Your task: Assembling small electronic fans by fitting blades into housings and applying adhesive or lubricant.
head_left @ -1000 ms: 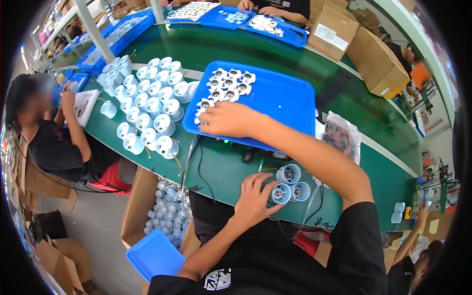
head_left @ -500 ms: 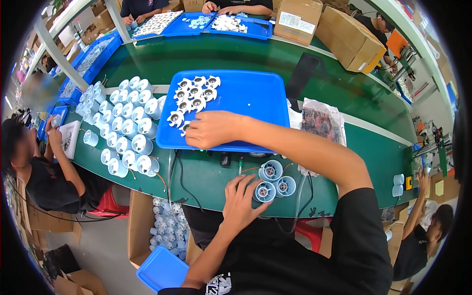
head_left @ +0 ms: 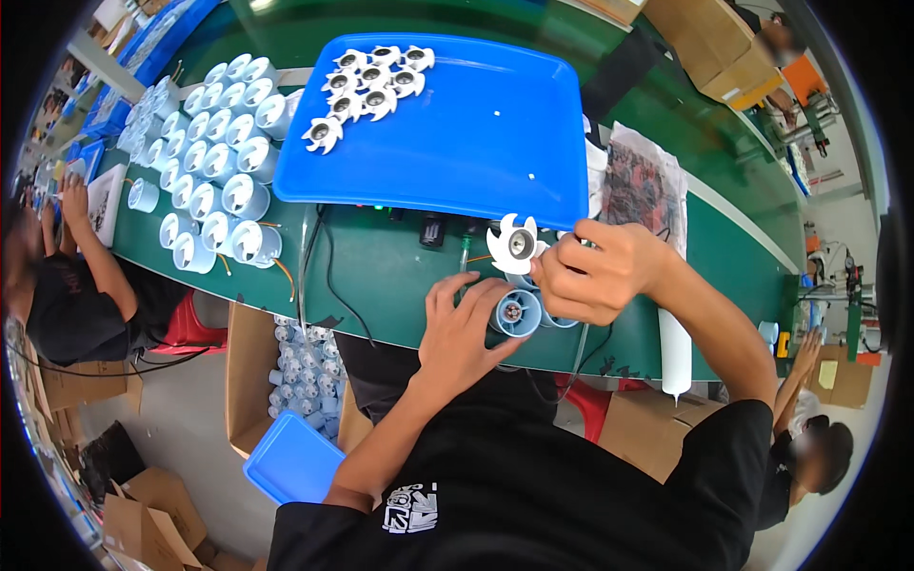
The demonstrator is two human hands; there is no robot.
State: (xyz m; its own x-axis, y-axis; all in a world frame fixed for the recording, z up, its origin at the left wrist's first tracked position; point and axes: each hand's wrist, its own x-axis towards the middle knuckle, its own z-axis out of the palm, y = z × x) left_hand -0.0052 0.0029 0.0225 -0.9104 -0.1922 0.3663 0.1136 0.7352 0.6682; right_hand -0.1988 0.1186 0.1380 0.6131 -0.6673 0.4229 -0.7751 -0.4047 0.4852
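Observation:
My right hand (head_left: pixel 595 271) pinches a white fan impeller (head_left: pixel 515 244) with curved blades and a dark metal hub. It hangs just above a group of light-blue round housings, partly covering those behind. My left hand (head_left: pixel 462 328) curves around the left side of the nearest housing (head_left: pixel 516 314), thumb and fingers against its wall. Inside that housing a small motor shows in the middle. Beyond the hands, a blue tray (head_left: pixel 457 143) carries several more white impellers (head_left: pixel 373 78) at its left end.
Rows of light-blue housings (head_left: pixel 219 157) with white parts inside stand at the left. A cardboard box (head_left: pixel 246 381) of similar parts is below the table, beside a small blue tray (head_left: pixel 293 457). A white tube (head_left: pixel 675 352) lies at the right edge. Co-workers sit on both sides.
My right hand has lifted an impeller from the tray and brought it right and nearer, over the housings. My left hand stays beside the nearest housing. The view has tilted downward.

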